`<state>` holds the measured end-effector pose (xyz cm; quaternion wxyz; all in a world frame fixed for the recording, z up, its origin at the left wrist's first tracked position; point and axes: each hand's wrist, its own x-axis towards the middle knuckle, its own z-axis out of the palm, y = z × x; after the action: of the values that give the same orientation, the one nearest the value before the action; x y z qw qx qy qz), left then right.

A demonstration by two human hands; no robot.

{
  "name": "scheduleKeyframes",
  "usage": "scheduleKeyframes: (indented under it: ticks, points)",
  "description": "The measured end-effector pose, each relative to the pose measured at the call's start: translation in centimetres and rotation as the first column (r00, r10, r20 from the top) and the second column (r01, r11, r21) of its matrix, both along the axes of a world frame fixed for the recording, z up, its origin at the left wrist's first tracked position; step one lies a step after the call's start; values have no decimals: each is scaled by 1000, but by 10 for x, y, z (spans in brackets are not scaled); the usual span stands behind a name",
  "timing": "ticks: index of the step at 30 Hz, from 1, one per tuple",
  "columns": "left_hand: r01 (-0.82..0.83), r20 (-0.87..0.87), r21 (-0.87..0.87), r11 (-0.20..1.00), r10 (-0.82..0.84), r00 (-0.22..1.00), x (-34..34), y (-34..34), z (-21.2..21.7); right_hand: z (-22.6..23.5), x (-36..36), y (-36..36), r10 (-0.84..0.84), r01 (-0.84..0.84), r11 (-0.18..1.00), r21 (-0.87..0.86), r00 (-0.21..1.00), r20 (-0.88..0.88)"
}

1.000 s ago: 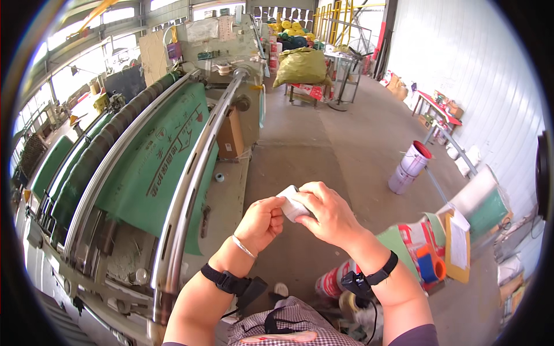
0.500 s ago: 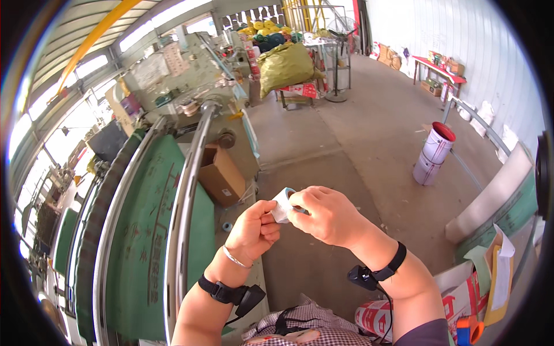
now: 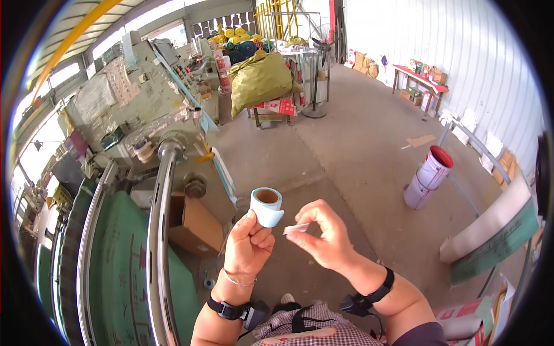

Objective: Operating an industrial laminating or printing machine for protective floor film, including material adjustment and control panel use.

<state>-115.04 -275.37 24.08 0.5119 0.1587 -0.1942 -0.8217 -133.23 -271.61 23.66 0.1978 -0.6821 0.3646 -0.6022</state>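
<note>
Held up by my left hand (image 3: pixel 249 247) is a small roll of white and pale-blue labels (image 3: pixel 268 215), its brown cardboard core facing up and a loose end curling at its right side. The thumb and fingers grip its lower left edge. To the right of the roll and apart from it, my right hand (image 3: pixel 330 235) pinches a small whitish label (image 3: pixel 296 228) between thumb and fingertips. Both wrists wear black straps with small dark devices.
On my left runs a machine with metal rollers (image 3: pixel 160 230) and green printed sheeting (image 3: pixel 118 259). Beside it sits an open cardboard box (image 3: pixel 199 230). A white-purple drum (image 3: pixel 424 183) stands at right, near a large roll (image 3: pixel 490 222). A yellow-green sack (image 3: pixel 261 82) lies ahead.
The hands have parted. A small label has come away from the roll in my right hand, and the roll is now upright in my left. My view has shifted to the right.
</note>
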Motion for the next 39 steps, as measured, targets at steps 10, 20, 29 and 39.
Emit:
scheduleKeyframes:
  ticks: [10, 20, 29, 39]
  points:
    - [-2, 95, -40, 999, 6, 995, -43, -220, 7, -3, -25, -243, -135, 125, 980, 152, 989, 63]
    - [51, -12, 118, 992, -50, 999, -148, -455, 1, -19, -132, -488, -7, -41, 977, 210, 975, 223]
    - [155, -122, 169, 973, -136, 983, -219, -674, -7, -26, -216, -715, 124, -195, 953, 231, 949, 289]
    - [556, -250, 78, 828, -523, 815, -267, -914, -54, -47, -289, -932, 457, -540, 775, 328, 837, 299]
